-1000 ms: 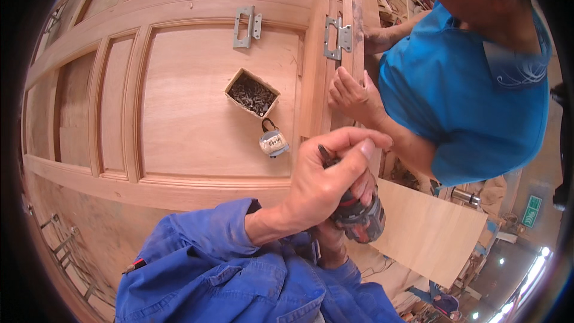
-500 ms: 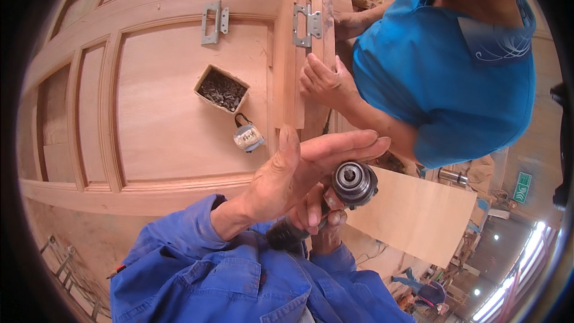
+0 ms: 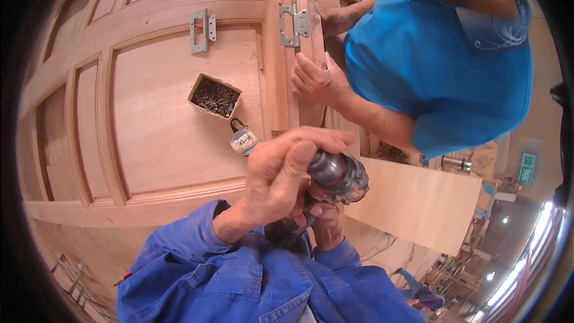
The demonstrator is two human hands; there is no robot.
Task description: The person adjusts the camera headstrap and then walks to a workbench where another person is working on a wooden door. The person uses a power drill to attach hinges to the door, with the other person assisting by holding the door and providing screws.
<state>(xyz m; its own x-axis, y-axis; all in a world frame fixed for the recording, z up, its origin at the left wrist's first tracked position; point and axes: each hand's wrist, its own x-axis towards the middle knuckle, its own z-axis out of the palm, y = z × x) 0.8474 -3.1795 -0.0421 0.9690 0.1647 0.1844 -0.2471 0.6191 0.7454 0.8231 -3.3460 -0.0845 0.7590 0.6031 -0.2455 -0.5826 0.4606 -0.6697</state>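
gripping a drill (image 3: 335, 179) chuck, left hand (image 3: 281, 182) above right hand (image 3: 326, 227).

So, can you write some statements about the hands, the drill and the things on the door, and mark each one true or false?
1. The left hand grips the front of the drill. True.
2. The right hand lies flat on the door. False: it is under the drill, at its handle.
3. The box of screws lies on the door panel. True.
4. The box is closed with a lid. False: it is open and the dark screws show.
5. Another person in a light blue shirt has a hand on the upright wooden piece. True.
6. No hinge is in view. False: two metal hinges are there.
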